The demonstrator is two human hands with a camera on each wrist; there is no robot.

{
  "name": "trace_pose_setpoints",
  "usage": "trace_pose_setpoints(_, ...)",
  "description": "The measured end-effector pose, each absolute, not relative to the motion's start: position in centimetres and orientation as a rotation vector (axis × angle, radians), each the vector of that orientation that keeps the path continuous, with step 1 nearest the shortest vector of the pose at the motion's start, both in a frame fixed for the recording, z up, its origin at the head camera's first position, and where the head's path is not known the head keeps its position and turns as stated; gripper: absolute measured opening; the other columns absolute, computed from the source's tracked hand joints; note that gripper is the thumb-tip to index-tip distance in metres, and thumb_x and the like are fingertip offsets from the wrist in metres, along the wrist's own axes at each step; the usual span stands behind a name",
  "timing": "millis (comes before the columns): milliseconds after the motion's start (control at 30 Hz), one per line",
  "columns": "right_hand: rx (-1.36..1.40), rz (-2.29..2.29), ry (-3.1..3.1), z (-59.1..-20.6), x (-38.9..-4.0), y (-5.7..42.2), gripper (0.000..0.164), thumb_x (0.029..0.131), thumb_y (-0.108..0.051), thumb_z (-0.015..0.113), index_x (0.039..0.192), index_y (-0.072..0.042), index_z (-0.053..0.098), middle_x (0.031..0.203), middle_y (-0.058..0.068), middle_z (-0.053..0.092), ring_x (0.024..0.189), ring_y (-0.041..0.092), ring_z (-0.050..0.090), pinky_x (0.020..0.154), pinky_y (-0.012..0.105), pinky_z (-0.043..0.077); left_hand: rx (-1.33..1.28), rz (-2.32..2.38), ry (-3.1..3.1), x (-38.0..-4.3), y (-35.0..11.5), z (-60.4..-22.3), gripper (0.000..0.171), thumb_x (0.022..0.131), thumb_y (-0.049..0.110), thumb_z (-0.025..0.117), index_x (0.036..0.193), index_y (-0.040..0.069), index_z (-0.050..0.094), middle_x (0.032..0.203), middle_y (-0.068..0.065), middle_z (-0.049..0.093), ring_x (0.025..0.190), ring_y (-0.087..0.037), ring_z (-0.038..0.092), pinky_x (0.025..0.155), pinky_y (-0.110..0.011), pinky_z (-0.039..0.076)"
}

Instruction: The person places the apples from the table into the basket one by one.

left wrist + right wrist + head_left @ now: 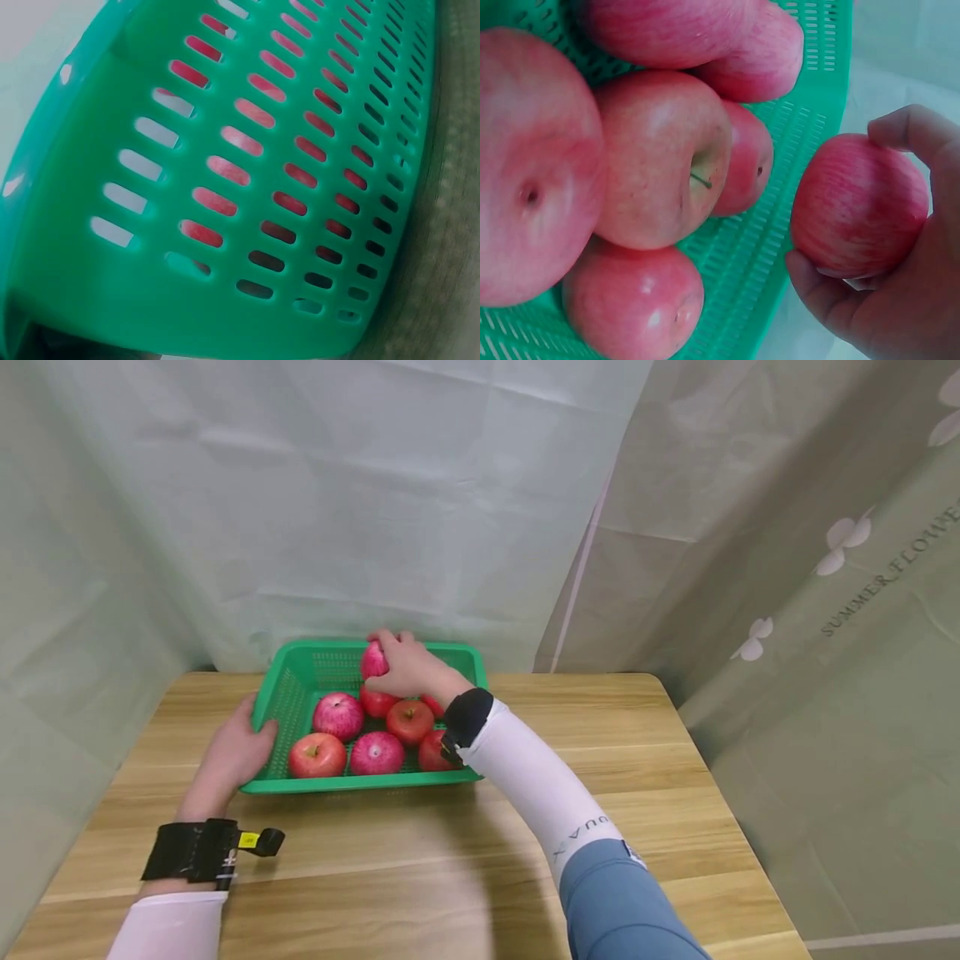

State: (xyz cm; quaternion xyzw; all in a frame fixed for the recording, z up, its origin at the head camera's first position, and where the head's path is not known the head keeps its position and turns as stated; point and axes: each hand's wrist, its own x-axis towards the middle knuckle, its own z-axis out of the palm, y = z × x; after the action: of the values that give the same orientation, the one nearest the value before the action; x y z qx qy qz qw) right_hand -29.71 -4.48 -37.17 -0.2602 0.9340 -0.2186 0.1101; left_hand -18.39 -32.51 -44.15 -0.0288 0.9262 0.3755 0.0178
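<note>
A green plastic basket (352, 786) with slotted walls stands near the far edge of the table, with several red apples (377, 753) in it. My left hand (234, 750) grips the basket's left side, its thumb on the rim; the left wrist view has the slotted wall (225, 300) close up and no fingers. Over the back part of the basket, my right hand (412, 671) holds a streaked red apple (859, 206) between thumb and fingers. In the right wrist view this apple is apart from the others, beside an apple with a stem (660, 157).
A wooden table (360, 877) lies under the basket. Pale hanging sheets (375, 510) enclose the back and both sides, and a printed sheet (825, 710) hangs along the right edge. Black wrist straps (187, 852) sit on both arms.
</note>
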Motion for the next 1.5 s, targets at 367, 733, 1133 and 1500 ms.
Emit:
trace_pose_setpoints(367, -0.828, -0.561, 2.759, -38.3, -30.3, -7.7, 0.086, 0.098, -0.047, 0.074, 0.167, -0.026, 0.029, 0.160, 0.003, 0.044, 0.144, 0.021, 0.043, 0.110, 0.032, 0.045, -0.106, 1.197, 2.837, -18.4, -32.7, -44.1, 0.068, 0.115, 0.027, 0.036, 0.166, -0.010, 0.010, 0.150, -0.048, 0.037, 0.124, -0.058, 0.047, 0.098, -0.074, 0.042)
trace_pose_setpoints(733, -0.794, -0.460, 2.832, -38.2, -29.0, -9.7, 0.083, 0.097, -0.047, 0.077, 0.167, -0.030, 0.035, 0.158, 0.004, 0.040, 0.140, 0.017, 0.042, 0.101, 0.028, 0.050, -0.127, 1.166, 2.840, -18.1, -32.5, -43.9, 0.069, 0.115, 0.029, 0.035, 0.167, -0.008, 0.008, 0.149, -0.047, 0.038, 0.120, -0.058, 0.048, 0.098, -0.074, 0.043)
trace_pose_setpoints(1133, -0.887, -0.299, 2.846, -38.6, -28.5, -11.8, 0.080, 0.103, -0.035, 0.073, 0.169, -0.043, 0.029, 0.171, -0.003, 0.029, 0.149, 0.025, 0.035, 0.103, 0.030, 0.049, -0.107, 1.176, 2.812, -17.7, -32.5, -43.8, 0.069, 0.115, 0.029, 0.036, 0.167, -0.007, 0.008, 0.148, -0.046, 0.040, 0.120, -0.057, 0.050, 0.097, -0.073, 0.044)
trace_pose_setpoints(1500, -0.846, -0.298, 2.794, -38.7, -28.2, -13.8, 0.086, 0.103, -0.028, 0.073, 0.169, -0.049, 0.022, 0.170, -0.002, 0.024, 0.151, 0.019, 0.031, 0.095, 0.026, 0.052, -0.117, 1.123, 2.820, -17.6, -33.0, -43.6, 0.070, 0.115, 0.030, 0.035, 0.167, -0.008, 0.007, 0.148, -0.048, 0.039, 0.121, -0.057, 0.049, 0.098, -0.074, 0.043)
